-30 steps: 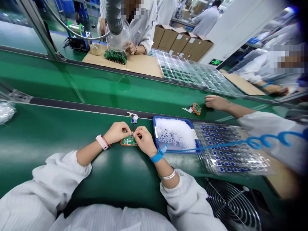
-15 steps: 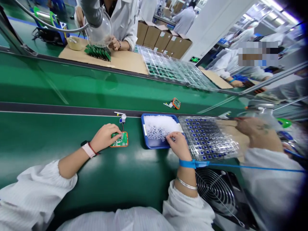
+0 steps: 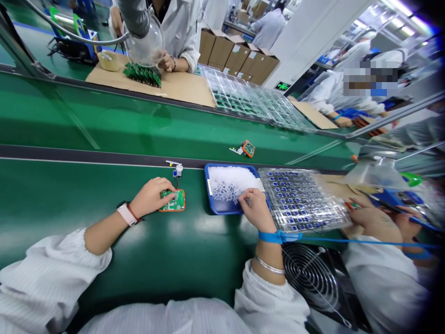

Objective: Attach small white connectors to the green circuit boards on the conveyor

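Observation:
My left hand (image 3: 149,197) lies over the left part of a green circuit board in an orange frame (image 3: 177,201), with its fingertips on the board. A thin red and black wire runs up from the board to a small blue and white component (image 3: 178,172) at the belt's dark strip. My right hand (image 3: 256,209) is at the near edge of a blue tray (image 3: 212,204) heaped with white granules (image 3: 229,182). Its fingertips reach into the tray, and anything pinched there is hidden.
A transparent blister tray of blue parts (image 3: 299,199) lies right of the blue tray, with a co-worker's hand (image 3: 373,222) beyond it. A second orange-framed board (image 3: 248,148) lies farther along the green belt (image 3: 104,241). A round fan guard (image 3: 311,278) sits at lower right.
My right hand has left the board and gone to the blue tray. My left hand has shifted onto the board. The co-worker's hand moved off the blister tray to the right.

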A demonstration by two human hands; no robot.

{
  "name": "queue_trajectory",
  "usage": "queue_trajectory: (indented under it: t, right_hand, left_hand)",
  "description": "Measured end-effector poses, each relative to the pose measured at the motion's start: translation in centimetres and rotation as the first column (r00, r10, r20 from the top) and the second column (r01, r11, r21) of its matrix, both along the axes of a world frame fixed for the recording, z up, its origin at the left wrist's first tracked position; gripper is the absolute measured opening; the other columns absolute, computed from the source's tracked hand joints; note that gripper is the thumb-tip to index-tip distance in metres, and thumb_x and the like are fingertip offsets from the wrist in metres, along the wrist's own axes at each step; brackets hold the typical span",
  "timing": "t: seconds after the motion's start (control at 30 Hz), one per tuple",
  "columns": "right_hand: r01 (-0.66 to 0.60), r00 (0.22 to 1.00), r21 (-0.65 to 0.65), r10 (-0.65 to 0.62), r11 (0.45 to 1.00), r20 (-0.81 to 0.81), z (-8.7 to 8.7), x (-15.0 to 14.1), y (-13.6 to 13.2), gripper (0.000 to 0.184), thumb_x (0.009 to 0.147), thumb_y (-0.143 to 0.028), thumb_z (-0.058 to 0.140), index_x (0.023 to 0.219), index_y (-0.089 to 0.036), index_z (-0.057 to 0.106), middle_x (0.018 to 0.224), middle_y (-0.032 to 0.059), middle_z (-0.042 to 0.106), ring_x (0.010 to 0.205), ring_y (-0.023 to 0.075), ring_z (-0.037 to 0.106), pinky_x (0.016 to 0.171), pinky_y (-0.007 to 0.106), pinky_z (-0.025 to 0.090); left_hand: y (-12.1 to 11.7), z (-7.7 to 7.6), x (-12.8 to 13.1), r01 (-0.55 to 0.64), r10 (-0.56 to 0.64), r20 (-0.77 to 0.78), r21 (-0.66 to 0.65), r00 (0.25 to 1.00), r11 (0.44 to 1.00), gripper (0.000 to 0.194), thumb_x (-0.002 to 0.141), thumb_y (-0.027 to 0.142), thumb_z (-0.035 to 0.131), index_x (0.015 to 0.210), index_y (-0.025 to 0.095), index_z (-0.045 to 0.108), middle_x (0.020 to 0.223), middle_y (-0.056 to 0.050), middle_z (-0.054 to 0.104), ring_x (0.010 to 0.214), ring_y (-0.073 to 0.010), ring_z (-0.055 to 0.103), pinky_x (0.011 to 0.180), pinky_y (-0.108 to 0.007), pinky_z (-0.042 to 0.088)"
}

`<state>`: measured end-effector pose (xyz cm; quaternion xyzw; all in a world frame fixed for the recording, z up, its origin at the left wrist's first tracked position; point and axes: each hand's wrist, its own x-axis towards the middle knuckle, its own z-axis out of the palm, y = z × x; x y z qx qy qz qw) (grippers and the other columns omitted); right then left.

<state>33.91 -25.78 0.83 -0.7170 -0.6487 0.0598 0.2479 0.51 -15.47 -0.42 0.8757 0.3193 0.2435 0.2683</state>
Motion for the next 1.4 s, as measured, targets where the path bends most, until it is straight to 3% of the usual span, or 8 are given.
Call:
queue_trajectory:
  t: [0.07, 0.17, 0.27, 0.37, 0.53, 1.2, 1.33, 1.4]
  right_hand:
    - [-0.044, 0.997, 0.107, 0.051, 0.993, -0.056, 1.0, -2.4, 0.4, 0.015, 0.08, -0.025, 0.049, 0.068, -0.019, 0.056, 0.089, 0.0098, 0.053, 0.092, 0.0254, 0.051, 0.085, 0.045, 0.039]
    - [-0.237, 0.936, 0.179, 0.274, 0.955, -0.222, 2.0, -7.6, 1.3, 0.011, 0.084, -0.022, 0.047, 0.076, -0.02, 0.055, 0.098, 0.009, 0.052, 0.099, 0.0227, 0.051, 0.088, 0.041, 0.041]
    - [-0.39, 0.847, 0.165, 0.423, 0.906, -0.323, 1.4, -12.7, 2.8, 0.01, 0.084, -0.019, 0.047, 0.076, -0.021, 0.053, 0.098, 0.0074, 0.052, 0.096, 0.0199, 0.052, 0.087, 0.039, 0.042]
    - [-0.414, 0.803, 0.17, 0.447, 0.894, -0.393, -0.1, -15.4, 4.2, 0.011, 0.084, -0.017, 0.047, 0.075, -0.02, 0.052, 0.097, 0.0075, 0.051, 0.098, 0.0191, 0.051, 0.087, 0.037, 0.042]
    - [-0.42, 0.763, 0.163, 0.444, 0.893, -0.469, -1.6, -15.7, 5.2, 0.012, 0.084, -0.018, 0.047, 0.074, -0.02, 0.052, 0.095, 0.0069, 0.051, 0.097, 0.0183, 0.051, 0.088, 0.037, 0.042]
    - [-0.419, 0.773, 0.024, 0.371, 0.908, -0.514, -2.0, -15.7, 5.9, 0.014, 0.078, -0.014, 0.048, 0.065, -0.02, 0.049, 0.087, 0.0045, 0.05, 0.085, 0.0156, 0.051, 0.075, 0.032, 0.044]
    - [-0.419, 0.764, 0.035, 0.373, 0.907, -0.527, -2.1, -15.8, 6.0, 0.013, 0.077, -0.016, 0.049, 0.065, -0.019, 0.051, 0.083, 0.0038, 0.05, 0.081, 0.0156, 0.051, 0.07, 0.03, 0.044]
    - [-0.391, 0.748, 0.1, 0.379, 0.915, -0.545, -2.3, -15.8, 5.9, 0.012, 0.078, -0.018, 0.05, 0.066, -0.019, 0.052, 0.082, 0.0037, 0.051, 0.08, 0.0156, 0.051, 0.07, 0.03, 0.044]
  left_hand:
    - [0.0, 0.1, 0.1, -0.029, 0.031, 0.034, -0.046, 0.999, 0.999, 0.016, 0.085, 0.031, 0.053, 0.083, 0.019, 0.064, 0.087, -0.003, 0.066, 0.082, -0.0174, 0.058, 0.075, -0.031, 0.042]
    - [-0.1, 0.3, 0.3, -0.042, 0.049, 0.09, -0.082, 0.995, 0.996, 0.02, 0.086, 0.033, 0.053, 0.081, 0.019, 0.064, 0.085, -0.003, 0.067, 0.082, -0.0171, 0.058, 0.076, -0.03, 0.042]
    - [-0.3, 0.6, 0.3, 0.003, 0.009, 0.147, -0.081, 0.989, 0.997, 0.02, 0.087, 0.034, 0.053, 0.082, 0.019, 0.065, 0.086, -0.003, 0.068, 0.083, -0.0168, 0.058, 0.079, -0.03, 0.042]
    - [-0.4, 0.7, 0.4, 0.032, -0.019, 0.173, -0.072, 0.985, 0.997, 0.018, 0.087, 0.031, 0.053, 0.083, 0.019, 0.066, 0.088, -0.002, 0.068, 0.086, -0.0165, 0.058, 0.081, -0.031, 0.042]
    - [-0.4, 0.6, 0.4, -0.016, 0.031, 0.158, -0.092, 0.987, 0.996, 0.014, 0.084, 0.026, 0.056, 0.077, 0.019, 0.066, 0.084, -0.002, 0.067, 0.081, -0.0161, 0.057, 0.078, -0.03, 0.042]
    - [0.7, 1.7, 1.0, -0.11, 0.094, -0.066, -0.317, 0.993, 0.942, 0.011, 0.073, 0.017, 0.059, 0.065, 0.017, 0.067, 0.079, -0.002, 0.068, 0.075, -0.0162, 0.063, 0.07, -0.027, 0.046]
    - [0.3, 1.2, 0.5, -0.207, 0.199, -0.061, -0.244, 0.978, 0.947, 0.007, 0.073, 0.022, 0.063, 0.075, 0.016, 0.066, 0.082, -0.003, 0.067, 0.075, -0.0176, 0.062, 0.07, -0.029, 0.047]
    - [-0.4, 0.8, -0.1, -0.201, 0.196, -0.05, -0.126, 0.979, 0.971, 0.028, 0.073, 0.033, 0.067, 0.094, 0.016, 0.065, 0.095, -0.007, 0.067, 0.089, -0.0219, 0.06, 0.08, -0.034, 0.047]
